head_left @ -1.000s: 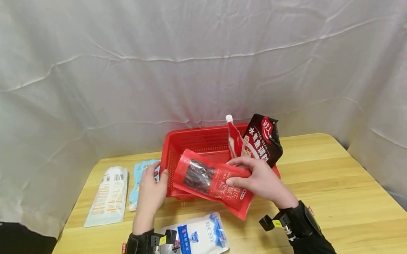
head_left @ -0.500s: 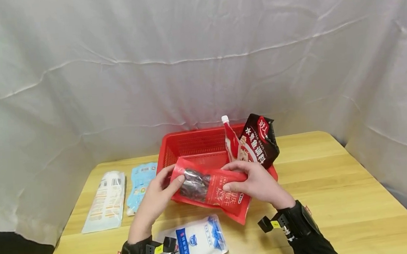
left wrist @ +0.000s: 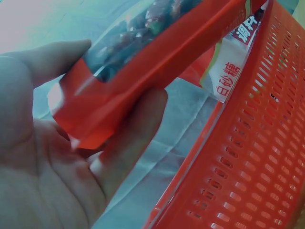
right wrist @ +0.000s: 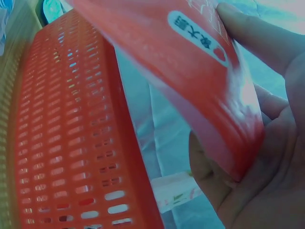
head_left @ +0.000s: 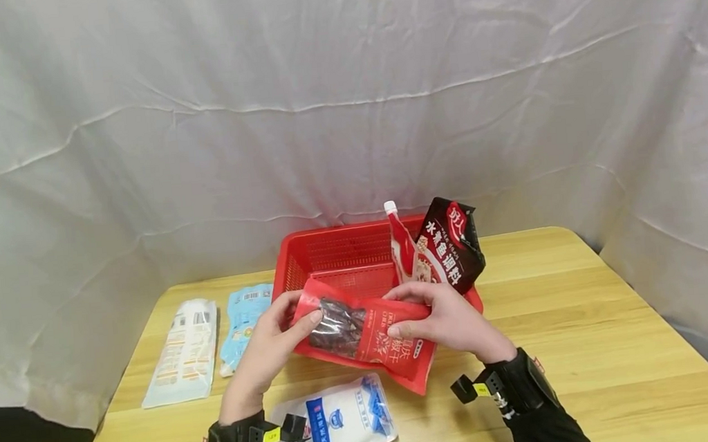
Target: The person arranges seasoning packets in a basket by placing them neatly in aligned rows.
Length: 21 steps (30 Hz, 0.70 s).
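L hand (head_left: 276,341) off basket (head_left: 345,251) L rim vs 1s ago, now pinching red pkt (head_left: 372,337) L end | R hand (head_left: 449,317) pinching R end | pkt over near rim, long axis L–R, R end nearer

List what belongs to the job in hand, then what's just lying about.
Likely in the job:
red windowed plastic pouch, held by left hand and right hand
rectangular red perforated plastic basket
in it, black printed pouch and red white-capped pouch

Seemingly just lying about:
white-and-blue plastic pouch
light-blue pouch
long whitish translucent packet
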Available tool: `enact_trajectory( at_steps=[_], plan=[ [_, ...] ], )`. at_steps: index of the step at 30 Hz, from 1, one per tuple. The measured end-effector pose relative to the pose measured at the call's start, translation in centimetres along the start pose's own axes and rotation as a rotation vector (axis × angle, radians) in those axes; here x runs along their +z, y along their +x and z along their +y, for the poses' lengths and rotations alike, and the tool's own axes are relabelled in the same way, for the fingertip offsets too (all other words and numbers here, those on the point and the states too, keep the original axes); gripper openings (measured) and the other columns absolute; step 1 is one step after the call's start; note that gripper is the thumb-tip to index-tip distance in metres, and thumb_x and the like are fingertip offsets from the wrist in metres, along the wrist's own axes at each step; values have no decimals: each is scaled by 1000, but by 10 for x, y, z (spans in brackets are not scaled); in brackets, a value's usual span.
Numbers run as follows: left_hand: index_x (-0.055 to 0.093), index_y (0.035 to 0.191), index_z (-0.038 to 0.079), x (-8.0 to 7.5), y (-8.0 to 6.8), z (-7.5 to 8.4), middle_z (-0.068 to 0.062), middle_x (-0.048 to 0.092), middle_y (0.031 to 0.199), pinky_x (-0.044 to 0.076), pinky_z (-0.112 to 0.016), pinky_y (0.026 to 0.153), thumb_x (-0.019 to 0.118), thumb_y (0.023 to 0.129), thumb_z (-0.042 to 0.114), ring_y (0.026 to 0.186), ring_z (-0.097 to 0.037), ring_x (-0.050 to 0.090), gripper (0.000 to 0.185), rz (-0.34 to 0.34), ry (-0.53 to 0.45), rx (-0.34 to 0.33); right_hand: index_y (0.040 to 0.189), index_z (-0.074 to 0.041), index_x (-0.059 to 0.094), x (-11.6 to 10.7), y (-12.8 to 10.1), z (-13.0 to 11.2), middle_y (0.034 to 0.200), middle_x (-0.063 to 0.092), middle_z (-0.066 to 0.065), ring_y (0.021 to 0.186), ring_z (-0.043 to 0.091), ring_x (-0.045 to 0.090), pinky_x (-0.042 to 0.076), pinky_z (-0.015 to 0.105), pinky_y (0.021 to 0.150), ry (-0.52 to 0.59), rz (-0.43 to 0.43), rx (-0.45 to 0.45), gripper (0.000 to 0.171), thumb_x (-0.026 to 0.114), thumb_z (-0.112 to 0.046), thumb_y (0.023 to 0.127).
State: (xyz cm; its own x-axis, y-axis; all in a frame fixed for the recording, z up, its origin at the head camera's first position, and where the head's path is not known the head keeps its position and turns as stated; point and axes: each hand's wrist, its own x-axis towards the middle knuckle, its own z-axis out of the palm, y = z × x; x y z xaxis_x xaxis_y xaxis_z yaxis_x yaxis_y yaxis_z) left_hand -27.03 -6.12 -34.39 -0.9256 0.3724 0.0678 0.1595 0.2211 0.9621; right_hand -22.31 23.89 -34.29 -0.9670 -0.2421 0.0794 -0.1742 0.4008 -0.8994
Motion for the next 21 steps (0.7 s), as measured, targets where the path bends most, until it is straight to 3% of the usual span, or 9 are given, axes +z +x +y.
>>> enact_trajectory(
  at_steps=[5,9,16,21],
  plan=[
    [61,135,8,-1,-1,1,-14,65,120,59,-32,85,72,97,22,107,-27,61,41,24,-43,12,132,-13,70,-3,-1,-2,109,73,9,85,21,72,63,36,72,0,-10,-4,49,85,-30,89],
    [61,134,6,-3,-1,0,-15,64,117,59,-30,84,70,98,17,105,-26,61,38,54,-79,25,135,-12,69,-3,-3,-4,116,69,14,86,23,72,64,38,72,58,39,-22,49,83,-27,91],
    [61,134,7,-7,-3,1,-13,65,114,60,-30,82,66,100,19,102,-25,62,37,130,-124,24,137,-7,62,9,-1,-9,129,68,17,97,25,73,64,44,77,360,249,-49,43,75,-16,97],
    [58,135,4,-9,-3,4,-8,66,112,61,-29,83,63,102,18,99,-22,65,36,183,-189,36,143,-5,53,25,1,-16,121,66,14,98,22,72,64,41,80,550,363,-40,44,66,-15,102]
  ],
)
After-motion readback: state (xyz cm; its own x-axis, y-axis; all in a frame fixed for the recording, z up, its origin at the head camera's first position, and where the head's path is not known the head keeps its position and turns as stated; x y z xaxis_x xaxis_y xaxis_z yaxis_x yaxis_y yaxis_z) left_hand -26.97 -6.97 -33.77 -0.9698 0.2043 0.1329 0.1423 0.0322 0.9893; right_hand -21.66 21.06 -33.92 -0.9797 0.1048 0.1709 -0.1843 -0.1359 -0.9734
